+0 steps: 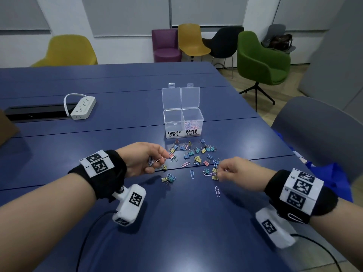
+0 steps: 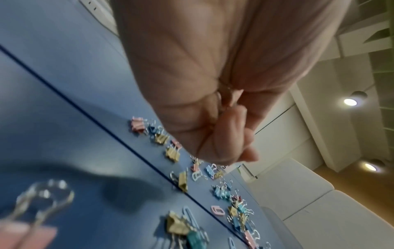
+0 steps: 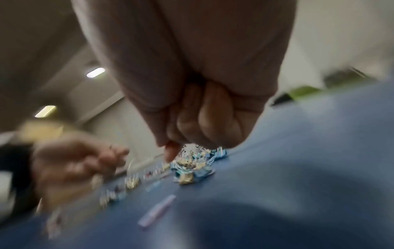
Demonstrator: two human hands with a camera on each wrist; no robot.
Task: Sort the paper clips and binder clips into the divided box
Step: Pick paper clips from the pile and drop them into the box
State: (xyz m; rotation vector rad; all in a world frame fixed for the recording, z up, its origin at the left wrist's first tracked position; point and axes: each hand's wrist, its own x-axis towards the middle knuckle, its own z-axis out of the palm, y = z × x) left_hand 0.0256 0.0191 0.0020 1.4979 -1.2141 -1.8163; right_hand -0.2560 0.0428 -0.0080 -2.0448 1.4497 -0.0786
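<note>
Clear divided box [image 1: 183, 122] sitting mid-bench [image 1: 78, 146] with both lids flipped up, hand-lettered BINDER CLIPS on the left cell, PAPER CLIPS on the right, pastel paper clips [image 1: 191, 125] already piled in the right one. Just in front, pastel binder clips [image 1: 193, 153] and loose paper clips scattered about. Left hand [image 1: 142, 159] curled around a few paper clips, right hand [image 1: 236, 169] pinching at the pile's edge, can't tell what.

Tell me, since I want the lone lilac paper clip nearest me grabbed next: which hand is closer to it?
Right. The right hand hovers just beyond the lilac paper clip; the left hand is far off to its left.
</note>
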